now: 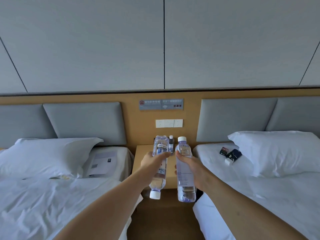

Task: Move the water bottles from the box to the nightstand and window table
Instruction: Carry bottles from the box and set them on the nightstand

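My left hand (152, 161) grips a clear water bottle (159, 177) that is turned upside down, its white cap pointing toward me and its base over the nightstand. My right hand (188, 168) holds a second water bottle (184, 181) upright, white cap on top. Both bottles hang in the air above the front part of the wooden nightstand (139, 156) between the two beds. The box is out of view.
A small dark bottle (171, 142) stands at the back of the nightstand under the wall sockets (169, 123). The left bed (52, 196) carries a pillow and papers; the right bed (259, 187) carries a pillow and small dark items (231, 155).
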Available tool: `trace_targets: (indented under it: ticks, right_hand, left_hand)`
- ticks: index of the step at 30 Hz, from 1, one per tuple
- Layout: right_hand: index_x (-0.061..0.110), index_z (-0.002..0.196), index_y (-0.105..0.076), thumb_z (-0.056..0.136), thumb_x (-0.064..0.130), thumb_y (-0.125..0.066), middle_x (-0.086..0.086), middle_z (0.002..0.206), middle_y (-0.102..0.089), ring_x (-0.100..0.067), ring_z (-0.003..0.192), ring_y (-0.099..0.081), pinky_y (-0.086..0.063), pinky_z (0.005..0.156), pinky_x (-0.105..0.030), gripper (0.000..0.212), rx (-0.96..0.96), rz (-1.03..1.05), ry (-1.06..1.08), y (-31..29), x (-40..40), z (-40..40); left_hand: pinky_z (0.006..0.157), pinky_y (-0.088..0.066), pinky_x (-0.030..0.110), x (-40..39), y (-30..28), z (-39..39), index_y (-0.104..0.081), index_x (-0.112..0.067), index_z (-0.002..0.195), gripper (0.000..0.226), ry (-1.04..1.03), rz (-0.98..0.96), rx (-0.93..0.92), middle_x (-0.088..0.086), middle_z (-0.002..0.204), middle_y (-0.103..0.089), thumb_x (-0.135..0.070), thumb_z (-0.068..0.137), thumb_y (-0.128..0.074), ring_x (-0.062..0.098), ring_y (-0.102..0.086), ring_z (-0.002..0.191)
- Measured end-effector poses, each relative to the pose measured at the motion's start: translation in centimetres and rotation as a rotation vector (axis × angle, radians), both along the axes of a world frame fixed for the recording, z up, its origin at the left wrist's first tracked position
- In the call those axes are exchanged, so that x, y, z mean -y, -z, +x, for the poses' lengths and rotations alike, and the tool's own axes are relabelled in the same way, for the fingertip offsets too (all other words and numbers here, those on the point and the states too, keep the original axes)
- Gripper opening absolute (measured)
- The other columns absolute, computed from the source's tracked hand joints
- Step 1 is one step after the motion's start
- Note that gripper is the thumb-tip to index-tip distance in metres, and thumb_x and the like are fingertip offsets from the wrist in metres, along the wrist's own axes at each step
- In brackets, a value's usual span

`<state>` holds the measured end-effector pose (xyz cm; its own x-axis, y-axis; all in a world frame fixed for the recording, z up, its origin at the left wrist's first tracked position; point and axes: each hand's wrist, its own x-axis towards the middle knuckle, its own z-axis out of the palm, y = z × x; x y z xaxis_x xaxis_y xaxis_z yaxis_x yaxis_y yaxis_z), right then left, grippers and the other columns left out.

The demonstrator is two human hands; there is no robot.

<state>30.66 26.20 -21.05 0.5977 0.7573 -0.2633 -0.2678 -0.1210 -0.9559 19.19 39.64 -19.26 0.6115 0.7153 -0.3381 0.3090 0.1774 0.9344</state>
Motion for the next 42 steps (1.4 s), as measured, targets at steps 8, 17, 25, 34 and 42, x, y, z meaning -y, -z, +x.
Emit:
trace_targets:
  ticks: [8,17,25,34,42]
  right_hand:
    - [0.015,0.105,-0.075,0.073,0.066,-0.078,-0.007,0.082,-0.074,-0.022,0.072,-0.071,-0.055,0.077,-0.040,0.060,-0.029,0.017,0.051,1.0,-11.2,8.6]
    - [0.006,0.126,-0.067,0.083,0.069,-0.069,-0.026,0.116,-0.069,-0.037,0.100,-0.067,-0.050,0.093,-0.049,0.077,-0.179,-0.001,0.137,2.8,-22.1,16.7]
    - [0.024,0.110,-0.072,0.065,0.047,-0.090,-0.012,0.096,-0.072,-0.026,0.079,-0.069,-0.052,0.074,-0.041,0.054,-0.222,-0.024,0.162,8.5,-27.6,25.0]
    - [0.026,0.114,-0.061,0.061,0.031,-0.093,-0.005,0.112,-0.074,-0.028,0.103,-0.072,-0.058,0.094,-0.055,0.063,-0.200,-0.316,0.211,18.5,-31.3,33.2]
    - [0.024,0.111,-0.059,0.062,0.035,-0.092,-0.005,0.110,-0.072,-0.027,0.102,-0.070,-0.055,0.095,-0.050,0.060,-0.182,-0.505,0.277,23.8,-33.1,36.2]
  left_hand:
    - [0.051,-0.059,0.032,-12.2,1.2,10.2,-0.056,-0.019,0.108,0.054,0.061,-0.042,0.026,0.013,0.098,-0.073,-0.045,0.074,-0.088,0.026,-0.075,0.074]
    - [0.064,-0.064,0.040,-24.6,3.9,19.3,-0.061,-0.013,0.112,0.060,0.149,-0.145,-0.058,0.014,0.096,-0.078,-0.046,0.071,-0.089,0.029,-0.078,0.076]
    - [0.054,-0.059,0.032,-30.5,9.7,25.8,-0.065,-0.010,0.106,0.051,0.260,-0.263,-0.343,0.011,0.067,-0.075,-0.038,0.071,-0.088,0.024,-0.071,0.054]
    - [0.056,-0.048,0.010,-33.2,16.8,31.2,-0.064,-0.029,0.093,0.006,0.262,-0.317,-0.590,-0.001,0.110,-0.061,-0.028,0.094,-0.070,0.000,-0.057,0.072]
    - [0.081,-0.061,0.050,-33.6,20.9,33.2,-0.066,0.005,0.102,0.038,0.250,-0.439,-0.696,0.021,0.074,-0.067,-0.013,0.074,-0.085,0.033,-0.065,0.061]
